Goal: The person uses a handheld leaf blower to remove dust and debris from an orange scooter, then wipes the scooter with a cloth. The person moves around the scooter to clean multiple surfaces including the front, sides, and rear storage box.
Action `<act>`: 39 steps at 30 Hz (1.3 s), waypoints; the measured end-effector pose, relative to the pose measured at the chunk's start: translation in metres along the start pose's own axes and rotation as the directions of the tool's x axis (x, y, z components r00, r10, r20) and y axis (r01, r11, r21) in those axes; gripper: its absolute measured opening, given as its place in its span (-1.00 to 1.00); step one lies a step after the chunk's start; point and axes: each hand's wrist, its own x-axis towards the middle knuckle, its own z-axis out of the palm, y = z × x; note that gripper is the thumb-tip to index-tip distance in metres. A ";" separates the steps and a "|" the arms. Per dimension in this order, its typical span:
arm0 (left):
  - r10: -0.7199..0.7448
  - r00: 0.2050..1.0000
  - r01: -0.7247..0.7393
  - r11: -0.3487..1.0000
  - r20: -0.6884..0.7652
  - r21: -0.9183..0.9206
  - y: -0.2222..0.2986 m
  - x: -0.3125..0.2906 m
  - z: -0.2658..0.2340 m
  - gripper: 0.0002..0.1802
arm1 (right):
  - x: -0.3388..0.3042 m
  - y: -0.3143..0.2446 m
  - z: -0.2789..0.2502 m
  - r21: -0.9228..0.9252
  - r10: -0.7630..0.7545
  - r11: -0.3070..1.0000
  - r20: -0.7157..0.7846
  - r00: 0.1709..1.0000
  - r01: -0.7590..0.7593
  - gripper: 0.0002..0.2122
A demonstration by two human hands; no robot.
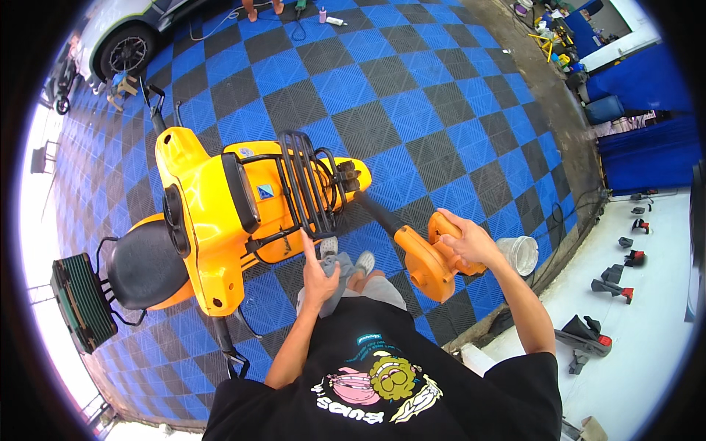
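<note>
A yellow scooter (pixel 202 209) stands in front of me and to the left, with a black metal rack (pixel 301 184) on its front. My right hand (pixel 467 241) is wrapped round the handle of an orange hand-held blower (pixel 430 264). The blower's black nozzle (pixel 379 213) points at the scooter's front end, close to the dark fitting beyond the rack. Just below the rack is my left hand (pixel 318 281), its index finger stretched out. A grey cloth (pixel 337 278) hangs between the thumb and the palm of that hand.
Blue and black floor tiles (pixel 360 95) spread around the scooter. A whitish bucket (pixel 523 253) and a dark cable (pixel 562 220) lie to the right, near a wall with hanging tools (pixel 588 342). Far off are a car wheel (pixel 126 53), another person's legs (pixel 263 9) and small bottles (pixel 323 15).
</note>
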 end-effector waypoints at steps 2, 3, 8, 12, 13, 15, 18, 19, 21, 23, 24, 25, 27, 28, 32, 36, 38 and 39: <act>-0.072 0.997 0.072 0.995 0.005 -0.064 -0.003 -0.002 -0.003 0.27 | 0.007 0.002 -0.002 -0.023 -0.059 0.998 0.011 0.998 0.059 -0.31; -0.064 0.998 0.064 0.997 -0.013 -0.052 -0.004 -0.002 -0.003 0.28 | 0.011 0.002 -0.002 -0.036 -0.089 0.995 0.005 0.996 0.090 -0.31; -0.125 0.989 0.124 0.992 -0.082 -0.010 -0.007 -0.005 -0.001 0.28 | 0.024 0.009 -0.013 0.015 0.029 0.999 0.118 0.993 -0.031 -0.31; -0.224 0.965 0.220 0.974 -0.137 -0.045 -0.008 -0.007 0.007 0.28 | 0.034 0.025 -0.021 0.041 -0.130 0.991 0.058 0.990 0.128 -0.32; -0.202 0.966 0.202 0.979 -0.160 -0.021 -0.011 -0.006 0.007 0.28 | 0.035 0.031 -0.020 0.037 -0.129 0.991 0.058 0.990 0.127 -0.32; -0.194 0.965 0.191 0.981 -0.179 -0.032 -0.016 -0.003 0.004 0.27 | 0.036 0.042 -0.018 0.076 -0.178 0.982 0.085 0.980 0.172 -0.31; -0.147 0.973 0.151 0.988 -0.176 0.009 -0.019 -0.006 0.004 0.27 | 0.034 0.057 -0.011 0.074 -0.131 0.990 0.145 0.981 0.122 -0.30; -0.144 0.971 0.154 0.987 -0.189 0.039 -0.020 -0.006 0.004 0.26 | 0.033 0.062 -0.009 0.098 -0.121 0.990 0.155 0.981 0.106 -0.30; -0.189 0.958 0.213 0.973 -0.214 0.091 -0.019 -0.006 0.002 0.23 | 0.030 0.070 -0.004 0.105 -0.120 0.989 0.121 0.985 0.107 -0.31; -0.213 0.954 0.246 0.959 -0.211 0.143 -0.016 -0.005 -0.003 0.21 | 0.026 0.079 0.005 0.110 -0.155 0.983 0.058 0.986 0.148 -0.32; -0.221 0.955 0.256 0.951 -0.196 0.173 -0.015 -0.004 -0.009 0.19 | 0.025 0.083 0.011 0.093 -0.188 0.978 0.014 0.982 0.186 -0.33; -0.228 0.956 0.264 0.943 -0.182 0.203 -0.014 -0.002 -0.014 0.18 | 0.023 0.087 0.018 0.076 -0.169 0.983 -0.001 0.986 0.168 -0.33; -0.231 0.959 0.262 0.943 -0.163 0.207 -0.013 -0.001 -0.019 0.17 | 0.020 0.095 0.036 0.115 -0.125 0.986 0.034 0.992 0.120 -0.34; -0.236 0.960 0.264 0.942 -0.151 0.208 -0.012 -0.001 -0.022 0.16 | 0.017 0.099 0.047 0.131 -0.056 0.990 0.064 0.996 0.047 -0.35; -0.215 0.970 0.235 0.948 -0.111 0.216 -0.014 -0.002 -0.023 0.18 | 0.002 0.101 0.099 0.132 0.049 0.990 0.006 0.999 -0.049 -0.41; -0.165 0.981 0.185 0.959 -0.105 0.216 -0.018 -0.002 -0.025 0.18 | -0.020 0.094 0.153 0.168 0.074 0.984 -0.102 0.992 -0.057 -0.41; -0.186 0.978 0.202 0.957 -0.093 0.209 -0.019 -0.005 -0.027 0.17 | -0.027 0.090 0.181 0.220 0.079 0.975 -0.187 0.979 -0.037 -0.40; -0.226 0.971 0.238 0.950 -0.080 0.200 -0.018 -0.009 -0.029 0.16 | -0.027 0.088 0.195 0.216 0.094 0.975 -0.198 0.976 -0.051 -0.40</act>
